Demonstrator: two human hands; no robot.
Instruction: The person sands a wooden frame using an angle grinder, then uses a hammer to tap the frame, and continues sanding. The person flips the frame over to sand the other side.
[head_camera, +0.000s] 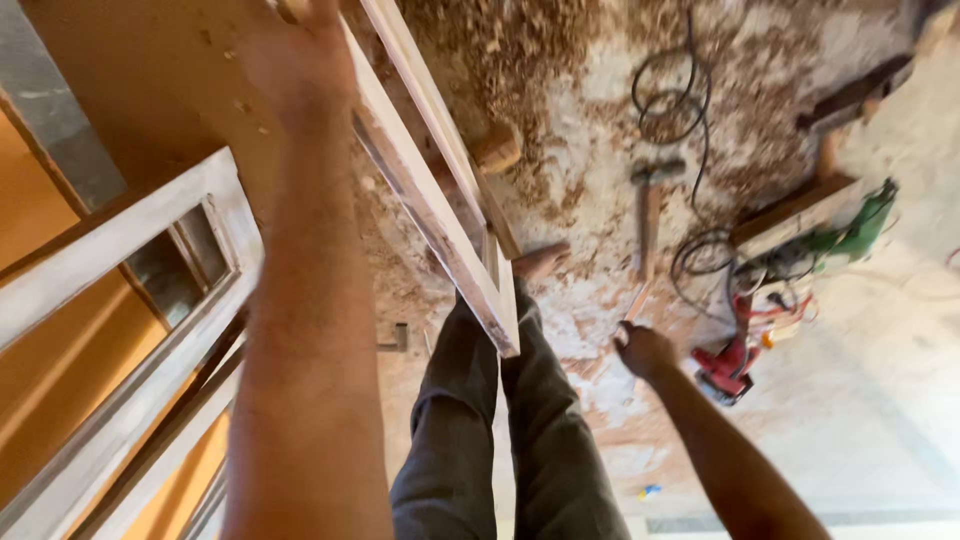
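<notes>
Nearest the lens, the left hand (300, 60) is raised on the white wooden frame (440, 215), fingers seemingly closed around its rail — blurred, so I cannot tell for sure. Left of that frame, another pale frame (130, 300) leans against orange board. The frame looks mid-carry; steadying it would call for a firm second hold. Right of it, the right hand (643, 350) hangs free, fingers loosely curled, above a shavings-strewn floor (880, 420) with a hammer (650, 200), cables and a red power tool (728, 368).
</notes>
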